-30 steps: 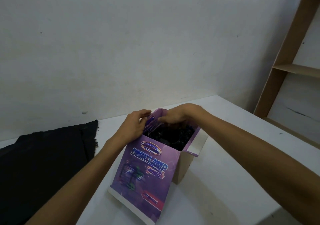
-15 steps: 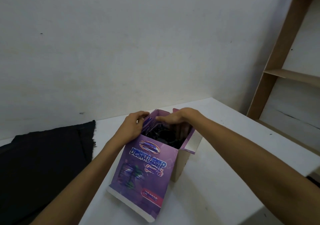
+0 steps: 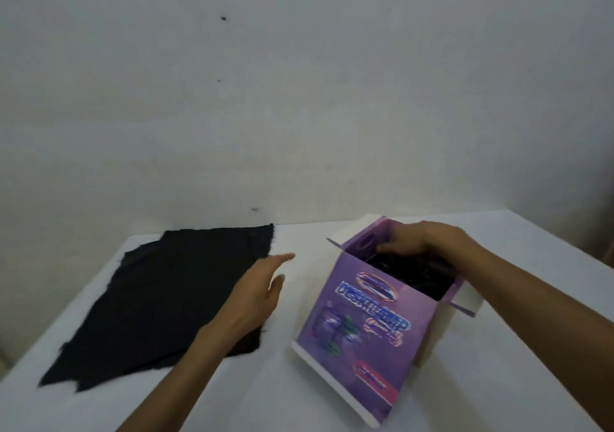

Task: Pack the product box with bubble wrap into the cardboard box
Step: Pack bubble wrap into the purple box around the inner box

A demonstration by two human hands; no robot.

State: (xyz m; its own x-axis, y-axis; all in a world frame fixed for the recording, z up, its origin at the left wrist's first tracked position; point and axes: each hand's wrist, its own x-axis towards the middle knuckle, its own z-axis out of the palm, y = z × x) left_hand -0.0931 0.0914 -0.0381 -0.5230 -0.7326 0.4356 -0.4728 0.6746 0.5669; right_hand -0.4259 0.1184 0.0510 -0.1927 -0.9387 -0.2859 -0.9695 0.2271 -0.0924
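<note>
Steadying the purple product box (image 3: 358, 332) by its rim, right hand (image 3: 422, 242) grips; left hand (image 3: 255, 295), fingers spread, reaches toward the black sheet (image 3: 159, 298).

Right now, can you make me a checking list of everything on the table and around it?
Surface: white table, one black sheet on its left part.
Job's things: purple product box stands open, flaps up, dark stuff inside; cardboard box and bubble wrap not seen.
Clutter: black sheet lying flat.
Hands: left hand open, above the sheet's right edge, holding nothing; right hand reaches into the box opening, fingers partly hidden.
Cables: nothing seen.
Surroundings: plain wall with small dark marks.
</note>
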